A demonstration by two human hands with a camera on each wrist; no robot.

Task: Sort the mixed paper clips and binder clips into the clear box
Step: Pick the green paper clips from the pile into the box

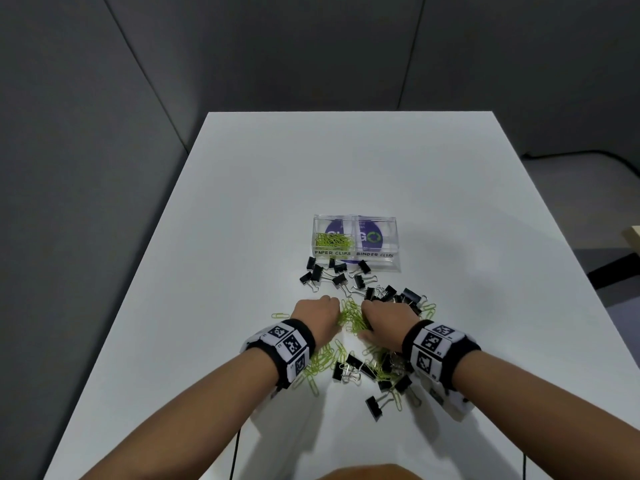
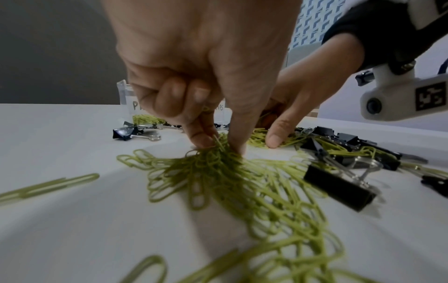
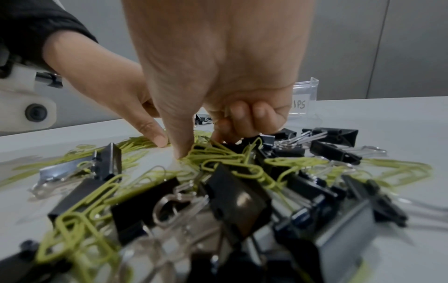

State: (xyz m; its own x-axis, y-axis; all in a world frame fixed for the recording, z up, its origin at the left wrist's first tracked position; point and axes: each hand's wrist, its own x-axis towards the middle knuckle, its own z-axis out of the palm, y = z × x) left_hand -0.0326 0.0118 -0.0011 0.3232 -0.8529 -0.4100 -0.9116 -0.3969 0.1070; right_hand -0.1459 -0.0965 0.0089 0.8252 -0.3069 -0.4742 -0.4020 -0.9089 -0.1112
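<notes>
A clear two-compartment box stands mid-table; its left part, marked PAPER CLIPS, holds green paper clips, and its right part, marked BINDER CLIPS, looks bare. A tangle of green paper clips lies between my hands. My left hand pinches a bunch of them between thumb and forefinger at the table top. My right hand has its fingers curled and its thumb down on green clips next to a black binder clip. Both hands, left and right, sit close together over the pile.
Black binder clips lie scattered in front of the box, and more are mixed with green clips right of my hands and under my right wrist. One stray paper clip lies to the left. The white table ends at grey walls.
</notes>
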